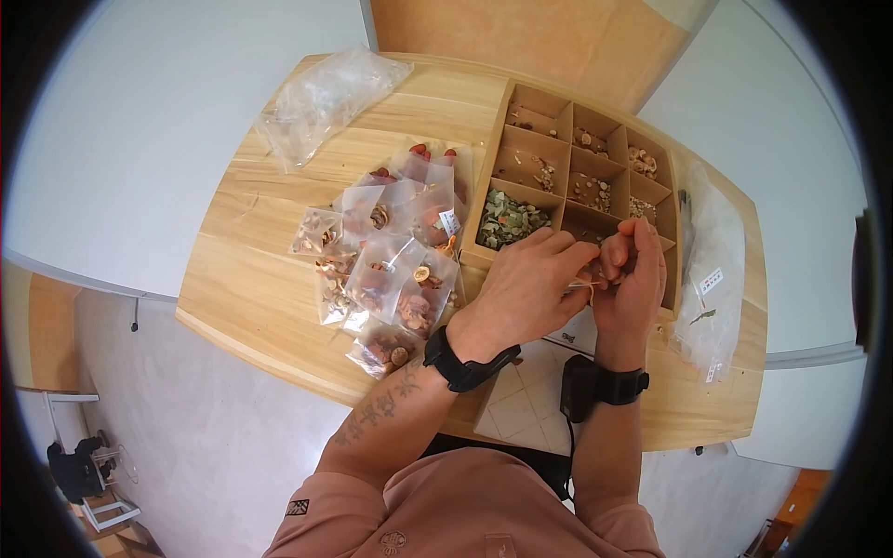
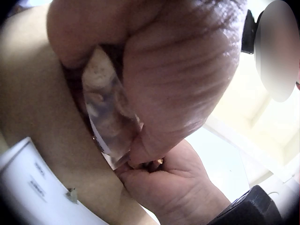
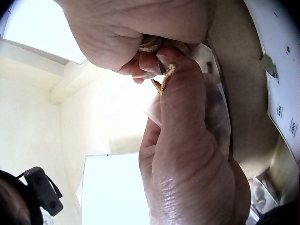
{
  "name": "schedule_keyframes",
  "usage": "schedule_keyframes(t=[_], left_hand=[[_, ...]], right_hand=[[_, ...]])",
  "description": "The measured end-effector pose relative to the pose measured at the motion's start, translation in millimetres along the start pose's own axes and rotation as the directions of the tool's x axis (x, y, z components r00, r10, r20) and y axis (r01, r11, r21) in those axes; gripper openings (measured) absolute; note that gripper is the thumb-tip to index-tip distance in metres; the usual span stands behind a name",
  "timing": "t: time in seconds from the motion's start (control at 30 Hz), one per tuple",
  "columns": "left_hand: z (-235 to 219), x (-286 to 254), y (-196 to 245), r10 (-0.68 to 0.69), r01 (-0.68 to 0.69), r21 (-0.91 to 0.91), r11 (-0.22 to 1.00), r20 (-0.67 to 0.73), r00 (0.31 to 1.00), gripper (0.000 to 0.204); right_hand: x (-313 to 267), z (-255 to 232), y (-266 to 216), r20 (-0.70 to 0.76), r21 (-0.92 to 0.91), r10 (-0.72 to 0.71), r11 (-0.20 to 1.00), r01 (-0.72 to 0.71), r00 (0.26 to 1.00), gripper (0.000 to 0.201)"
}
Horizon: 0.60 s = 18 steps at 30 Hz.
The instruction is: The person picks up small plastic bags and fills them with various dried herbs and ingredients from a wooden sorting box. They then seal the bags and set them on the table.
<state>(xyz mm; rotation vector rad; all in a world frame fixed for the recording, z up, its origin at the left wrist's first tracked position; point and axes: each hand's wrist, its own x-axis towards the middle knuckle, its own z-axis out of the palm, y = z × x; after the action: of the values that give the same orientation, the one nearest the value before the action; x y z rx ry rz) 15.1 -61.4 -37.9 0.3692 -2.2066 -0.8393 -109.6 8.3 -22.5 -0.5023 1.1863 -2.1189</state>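
My left hand [image 1: 535,284] grips a small clear sachet [image 2: 105,108] with pale dried slices inside. A curved, yellow-brown dried piece [image 3: 165,80] sticks out beside its thumb. Facing it, my right hand [image 1: 634,284] has its fingers curled around some dried slices [image 3: 150,43], mostly hidden in the palm. The fingertips of both hands meet in the right wrist view. Both hands are over the near edge of a divided cardboard box [image 1: 473,232], whose compartments hold dried herbs, with green leaves [image 1: 512,219] in the near left one.
A pile of filled sachets [image 1: 391,251] lies left of the hands. A white scale [image 1: 579,333] sits under the wrists, partly hidden. Crumpled clear plastic bags lie at the back left [image 1: 326,98] and along the right side [image 1: 714,298] of the wooden table [image 1: 242,232].
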Motion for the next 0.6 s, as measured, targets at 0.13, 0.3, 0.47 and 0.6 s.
schedule_keyframes(t=[0.13, 0.3, 0.47, 0.6], left_hand=[[-0.4, 0.0, 0.2, 0.003, -0.003, -0.003, 1.000, -0.002, 1.000, 0.038], [0.2, 0.1, 0.2, 0.006, -0.006, -0.008, 1.000, -0.007, 1.000, 0.038], [0.0, -0.1, 0.5, 0.010, -0.010, -0.010, 1.000, -0.012, 1.000, 0.037], [0.1, 0.0, 0.0, 0.019, -0.019, -0.011, 1.000, -0.016, 1.000, 0.037]], right_hand=[[-0.2, 0.6, 0.1, -0.004, 0.003, 0.002, 1.000, -0.002, 1.000, 0.022], [0.2, -0.4, 0.5, 0.001, 0.007, 0.000, 1.000, 0.000, 1.000, 0.022], [-0.2, 1.0, 0.2, -0.003, 0.003, -0.006, 1.000, 0.006, 1.000, 0.022], [0.6, -0.9, 1.3, 0.003, 0.004, -0.008, 1.000, 0.008, 1.000, 0.022]])
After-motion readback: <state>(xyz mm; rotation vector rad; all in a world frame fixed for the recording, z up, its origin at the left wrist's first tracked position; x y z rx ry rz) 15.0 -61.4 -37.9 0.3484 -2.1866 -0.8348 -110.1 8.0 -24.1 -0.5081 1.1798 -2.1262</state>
